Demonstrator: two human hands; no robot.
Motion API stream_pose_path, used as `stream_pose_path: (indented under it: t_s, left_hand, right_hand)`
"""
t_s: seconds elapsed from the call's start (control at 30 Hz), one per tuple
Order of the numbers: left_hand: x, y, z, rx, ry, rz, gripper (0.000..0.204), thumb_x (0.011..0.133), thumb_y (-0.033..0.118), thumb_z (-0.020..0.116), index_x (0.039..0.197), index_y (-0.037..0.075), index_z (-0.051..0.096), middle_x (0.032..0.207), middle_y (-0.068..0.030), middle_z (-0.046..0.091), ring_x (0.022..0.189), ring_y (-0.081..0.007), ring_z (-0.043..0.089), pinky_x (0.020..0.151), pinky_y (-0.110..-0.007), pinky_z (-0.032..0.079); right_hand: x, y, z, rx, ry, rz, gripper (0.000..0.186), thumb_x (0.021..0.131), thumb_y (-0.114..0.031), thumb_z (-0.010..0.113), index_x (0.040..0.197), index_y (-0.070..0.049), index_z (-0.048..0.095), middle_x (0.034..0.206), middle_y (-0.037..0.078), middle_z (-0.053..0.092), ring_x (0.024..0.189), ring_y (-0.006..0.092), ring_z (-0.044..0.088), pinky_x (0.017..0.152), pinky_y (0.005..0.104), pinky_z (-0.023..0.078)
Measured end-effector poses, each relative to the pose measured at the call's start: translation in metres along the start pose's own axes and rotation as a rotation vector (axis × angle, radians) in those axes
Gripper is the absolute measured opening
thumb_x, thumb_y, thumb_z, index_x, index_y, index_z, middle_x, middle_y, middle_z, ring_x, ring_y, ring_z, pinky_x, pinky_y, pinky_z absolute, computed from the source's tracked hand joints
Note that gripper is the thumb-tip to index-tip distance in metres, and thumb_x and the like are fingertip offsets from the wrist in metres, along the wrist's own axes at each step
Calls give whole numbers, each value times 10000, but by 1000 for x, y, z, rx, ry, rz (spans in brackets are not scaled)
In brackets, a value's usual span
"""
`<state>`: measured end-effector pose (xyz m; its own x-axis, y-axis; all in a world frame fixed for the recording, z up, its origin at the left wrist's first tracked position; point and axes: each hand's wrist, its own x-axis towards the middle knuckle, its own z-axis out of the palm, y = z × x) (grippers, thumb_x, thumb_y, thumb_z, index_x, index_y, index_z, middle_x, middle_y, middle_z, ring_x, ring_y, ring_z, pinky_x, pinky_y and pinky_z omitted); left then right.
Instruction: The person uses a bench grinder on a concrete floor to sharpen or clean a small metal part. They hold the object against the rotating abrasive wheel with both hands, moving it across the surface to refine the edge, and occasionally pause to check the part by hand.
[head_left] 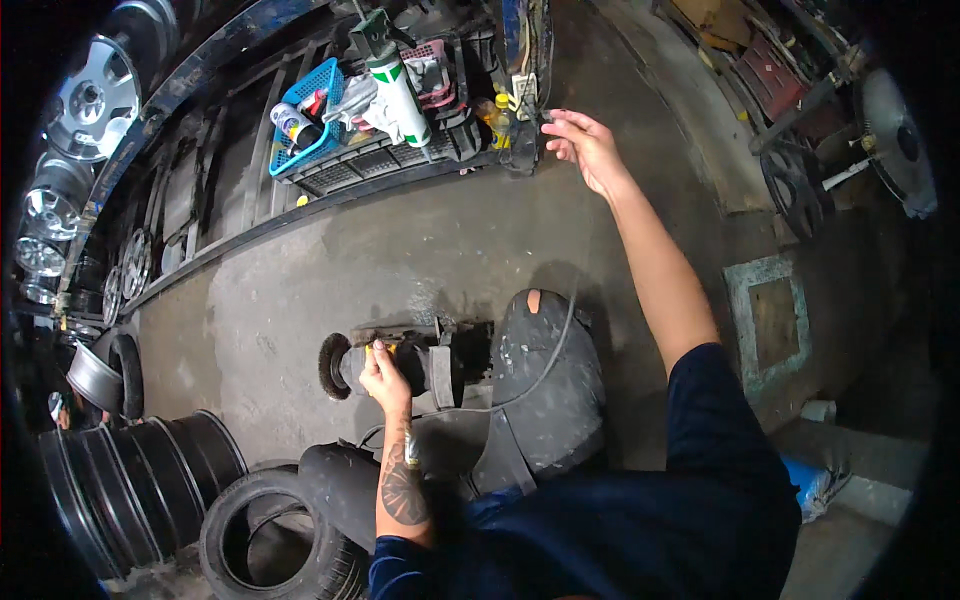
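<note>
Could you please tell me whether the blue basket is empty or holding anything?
Not empty: the blue basket holds a tilted can, with a red item near it.

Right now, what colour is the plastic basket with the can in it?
The plastic basket is bright blue; the head view shows it best.

A single head-worn fisheye looks steeply down and forward over two bare forearms [655, 260], fairly near the bench grinder [415, 370], its wide sweep catching alloy wheels [92, 98] at upper left.
</note>
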<state>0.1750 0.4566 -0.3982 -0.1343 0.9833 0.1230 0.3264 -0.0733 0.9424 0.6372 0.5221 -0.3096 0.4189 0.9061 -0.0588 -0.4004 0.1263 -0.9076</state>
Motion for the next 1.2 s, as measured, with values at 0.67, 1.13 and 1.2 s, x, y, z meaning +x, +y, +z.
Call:
stream_pose_path:
  t_s: [0.67, 1.13, 1.2]
  left_hand:
    - [-2, 6, -3, -96, 20, -19, 429, 987, 267, 518, 628, 46, 438, 584, 68, 374, 568, -45, 294, 497, -260, 226]
    - [-2, -1, -5, -110, -23, -20, 440, 991, 278, 512, 632, 29, 454, 586, 63, 384, 568, -53, 306, 500, -261, 236]
    - [-3, -1, -6, -116, -27, -23, 446, 991, 276, 510, 625, 29, 444, 582, 61, 382, 566, -55, 306, 498, -265, 235]
  right_hand:
    - [68, 36, 30, -1018, 505, -329, 303, 784, -112, 650, 1079, -90, 581, 869, 153, 694, 882, 339, 664, 787, 425, 503]
    - [73, 9, 46, -1343, 560, -141, 282, 813, -221, 646, 1076, -135, 596, 817, 137, 699, 753, 277, 700, 735, 401, 533]
    - [65, 2, 59, -1391, 576, -119, 279, 816, -221, 637, 1081, -141, 597, 909, 149, 693, 855, 298, 684, 784, 420, 525]
